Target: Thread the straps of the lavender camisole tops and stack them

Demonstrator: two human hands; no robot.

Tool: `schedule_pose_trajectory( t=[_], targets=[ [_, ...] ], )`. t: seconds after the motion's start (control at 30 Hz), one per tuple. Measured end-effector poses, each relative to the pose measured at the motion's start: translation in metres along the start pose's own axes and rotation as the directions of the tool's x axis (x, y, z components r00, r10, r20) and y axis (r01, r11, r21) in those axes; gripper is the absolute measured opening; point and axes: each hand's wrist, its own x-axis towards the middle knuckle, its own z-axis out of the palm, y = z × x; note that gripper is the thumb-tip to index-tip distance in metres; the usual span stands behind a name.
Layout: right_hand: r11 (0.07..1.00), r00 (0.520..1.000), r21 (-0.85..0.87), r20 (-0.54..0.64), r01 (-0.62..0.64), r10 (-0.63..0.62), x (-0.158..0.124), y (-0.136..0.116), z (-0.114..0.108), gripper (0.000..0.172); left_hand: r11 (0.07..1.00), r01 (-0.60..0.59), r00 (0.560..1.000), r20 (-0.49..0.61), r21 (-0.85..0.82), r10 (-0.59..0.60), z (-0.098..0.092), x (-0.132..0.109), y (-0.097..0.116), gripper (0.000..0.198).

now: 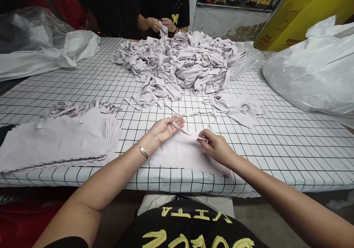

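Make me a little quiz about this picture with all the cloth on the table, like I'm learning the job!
1. True or false: the left hand and the right hand both pinch the same thin strap.
2. Where is the neat stack of flat garments? A) left of the hands B) right of the hands C) on the floor
3. Fill in: the big loose pile lies on the checked table, between the hands and another ___ on the far side.

Key: 1 true; 2 A; 3 person.
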Motion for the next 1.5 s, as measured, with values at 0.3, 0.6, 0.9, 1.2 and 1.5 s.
schedule_pose_trajectory(
  t=[0.3,0.6,0.9,1.2,1.5],
  targets=[
    [0.863,0.826,0.458,0.556,-0.214,-0.091,0.016,0.006,-0.03,0.04,0.998,0.047,0.996,-0.076,0.033,-0.045,-0.002,0.01,0.005,0.028],
    [0.929,0.995,0.368,0.104,-0.043,0.005,0.044,-0.002,0.013,0.043,0.992,0.08,0.99,0.111,0.098,-0.091,0.01,-0.009,0.009,0.024],
    [0.861,0.835,0.448,0.548,-0.241,-0.052,0.046,-0.016,0.022,0.028,0.992,-0.06,0.998,-0.004,0.112,0.061,0.015,0.008,0.013,0.015],
    [0.619,0.888,0.691,0.459,-0.373,0.023,0.076,-0.004,-0.001,0.032,0.161,-0.288,0.897,0.208,0.944,0.39,-0.02,-0.004,0.02,0.031],
    [0.408,0.933,0.842,0.347,-0.354,0.092,0.123,-0.008,-0.001,0.008,-0.47,-0.146,0.91,0.305,0.87,0.281,-0.025,-0.015,-0.004,0.012]
  ],
)
